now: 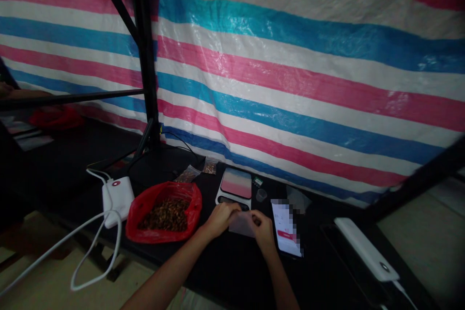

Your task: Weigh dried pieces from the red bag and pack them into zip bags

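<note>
My left hand [222, 219] pinches the upper left edge of a small translucent plastic bag [241, 225]. At the bag's right side, my right hand [264, 230] has its fingers closed on it. A small brown bit [257, 221] shows at the right fingers; its kind is too small to tell. Just beyond both hands lies a small digital scale [236, 184] with a shiny platform. To the left, an open red plastic bag [196, 206] holds a heap of small brown pieces [167, 214].
Two filled clear packets [209, 165] lie behind the scale's left side. A small clear cup [261, 195] and a lit phone [285, 227] are on the right. White power banks [118, 201] with cables flank the work area. A black metal post [146, 58] rises at back left.
</note>
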The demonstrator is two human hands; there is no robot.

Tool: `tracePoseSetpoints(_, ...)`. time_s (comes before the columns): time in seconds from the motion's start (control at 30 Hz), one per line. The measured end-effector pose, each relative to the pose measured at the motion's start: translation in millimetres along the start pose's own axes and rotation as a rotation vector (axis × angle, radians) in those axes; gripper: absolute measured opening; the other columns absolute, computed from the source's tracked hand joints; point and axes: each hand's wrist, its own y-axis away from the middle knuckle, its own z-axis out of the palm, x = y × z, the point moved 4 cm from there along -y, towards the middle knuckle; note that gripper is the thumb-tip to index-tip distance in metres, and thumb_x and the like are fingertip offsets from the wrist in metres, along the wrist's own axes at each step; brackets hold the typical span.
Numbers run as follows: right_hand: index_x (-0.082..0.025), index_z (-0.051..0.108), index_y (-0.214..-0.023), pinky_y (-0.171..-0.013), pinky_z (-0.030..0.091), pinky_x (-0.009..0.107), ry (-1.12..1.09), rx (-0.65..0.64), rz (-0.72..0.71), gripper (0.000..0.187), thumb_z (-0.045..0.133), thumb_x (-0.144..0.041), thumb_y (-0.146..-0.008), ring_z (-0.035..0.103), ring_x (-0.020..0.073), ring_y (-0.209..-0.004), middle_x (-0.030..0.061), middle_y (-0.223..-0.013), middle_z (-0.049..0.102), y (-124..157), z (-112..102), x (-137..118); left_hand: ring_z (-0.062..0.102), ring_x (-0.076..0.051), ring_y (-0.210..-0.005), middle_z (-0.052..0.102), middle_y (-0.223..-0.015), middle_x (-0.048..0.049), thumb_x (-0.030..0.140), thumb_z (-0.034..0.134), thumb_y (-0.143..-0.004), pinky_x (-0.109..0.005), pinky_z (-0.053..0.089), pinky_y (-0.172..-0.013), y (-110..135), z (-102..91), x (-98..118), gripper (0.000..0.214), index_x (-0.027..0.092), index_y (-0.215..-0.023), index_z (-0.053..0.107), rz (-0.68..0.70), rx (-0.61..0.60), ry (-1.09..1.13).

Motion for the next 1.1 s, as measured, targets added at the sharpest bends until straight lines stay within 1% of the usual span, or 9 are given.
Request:
tracePoseSetpoints(0.23, -0.015, 0.066, -0.070, -0.044, 0.034, 0.020, 0.000, 0.060, -0.002, 0.018, 0.054, -0.028, -0.068, 0.045, 0.0108, -0.046, -0.0012, -0.052, 0.054, 0, -3, 1, 0.059, -0.015, -0.079, 0.064, -0.083, -0.0005, 0.021, 0.039, -0.083, -0.021, 0.038, -0.069, 4, -4.6, 1, 0.020, 0.020, -0.087, 0.059, -0.002, 0.064, 0.011)
tracePoseSetpoints(0.37, -0.014, 0.066, -0.069, -0.039, 0.032, 0.020, -0.076, 0.051, 0.091, 0.022, 0.055, -0.033, -0.069, 0.042, 0.0099, -0.040, -0.0027, -0.045, 0.050, -1, -2, 6, 0.058, -0.014, -0.077, 0.063, -0.079, -0.0007, 0.023, 0.037, -0.084, -0.020, 0.038, -0.066, 3, -4.6, 0, 0.020, 0.019, -0.083, 0.058, 0.012, 0.077, 0.017)
tracePoseSetpoints(0.57, -0.015, 0.066, -0.070, -0.049, 0.044, 0.024, -0.154, 0.087, 0.049, 0.027, 0.051, -0.037, -0.073, 0.056, 0.0167, -0.056, 0.0046, -0.061, 0.063, 5, 0, -7, 0.059, -0.014, -0.076, 0.063, -0.077, -0.0009, 0.025, 0.037, -0.084, -0.020, 0.037, -0.066, 3, -5.6, 0, 0.022, 0.019, -0.080, 0.057, 0.020, 0.086, 0.026)
tracePoseSetpoints(0.67, -0.015, 0.066, -0.073, -0.055, 0.047, 0.027, -0.272, 0.139, 0.095, 0.029, 0.052, -0.040, -0.072, 0.060, 0.0197, -0.065, 0.0063, -0.067, 0.065, 2, -7, -7, 0.059, -0.014, -0.070, 0.062, -0.071, 0.0001, 0.030, 0.035, -0.086, -0.020, 0.037, -0.063, 3, -6.6, 2, 0.025, 0.020, -0.083, 0.057, 0.001, 0.117, 0.068)
tracePoseSetpoints(0.73, -0.015, 0.065, -0.075, -0.054, 0.047, 0.026, -0.361, 0.267, 0.142, 0.030, 0.055, -0.042, -0.068, 0.060, 0.0188, -0.065, 0.0060, -0.069, 0.065, -4, -25, 1, 0.057, -0.014, -0.063, 0.059, -0.060, 0.0016, 0.035, 0.031, -0.087, -0.021, 0.037, -0.061, 3, -9.4, 1, 0.030, 0.020, -0.085, 0.057, -0.044, 0.165, 0.087)
tracePoseSetpoints(0.8, -0.014, 0.064, -0.078, -0.047, 0.044, 0.023, -0.435, 0.444, 0.208, 0.031, 0.058, -0.042, -0.065, 0.057, 0.0149, -0.056, 0.0037, -0.065, 0.064, -11, -57, 16, 0.056, -0.014, -0.057, 0.054, -0.052, 0.0025, 0.039, 0.027, -0.088, -0.022, 0.037, -0.061, 2, -14.9, -1, 0.036, 0.020, -0.085, 0.057, -0.091, 0.234, 0.114)
tracePoseSetpoints(0.93, -0.015, 0.057, -0.084, -0.032, 0.026, 0.017, -0.521, 0.671, 0.362, 0.039, 0.063, -0.040, -0.055, 0.036, 0.0049, -0.032, -0.0048, -0.048, 0.053, -28, -130, 50, 0.054, -0.014, -0.052, 0.051, -0.048, 0.0021, 0.041, 0.023, -0.088, -0.022, 0.036, -0.058, 0, -28.7, -11, 0.042, 0.017, -0.079, 0.057, -0.150, 0.393, 0.217)
tracePoseSetpoints(1.03, -0.017, 0.050, -0.064, -0.030, 0.020, 0.016, -0.449, 0.680, 0.460, 0.033, 0.066, -0.039, -0.046, 0.032, 0.0026, -0.030, -0.0046, -0.047, 0.053, -36, -168, 70, 0.052, -0.013, -0.050, 0.050, -0.048, 0.0021, 0.042, 0.024, -0.088, -0.022, 0.036, -0.057, -2, -32.9, -17, 0.042, 0.016, -0.076, 0.056, -0.157, 0.456, 0.274)
tracePoseSetpoints(1.1, -0.017, 0.046, -0.056, -0.030, 0.017, 0.016, -0.401, 0.633, 0.508, 0.033, 0.066, -0.040, -0.044, 0.030, 0.0024, -0.029, -0.0038, -0.045, 0.051, -38, -177, 78, 0.052, -0.013, -0.050, 0.050, -0.048, 0.0021, 0.042, 0.025, -0.088, -0.022, 0.036, -0.056, -4, -31.6, -19, 0.042, 0.016, -0.076, 0.056, -0.154, 0.458, 0.282)
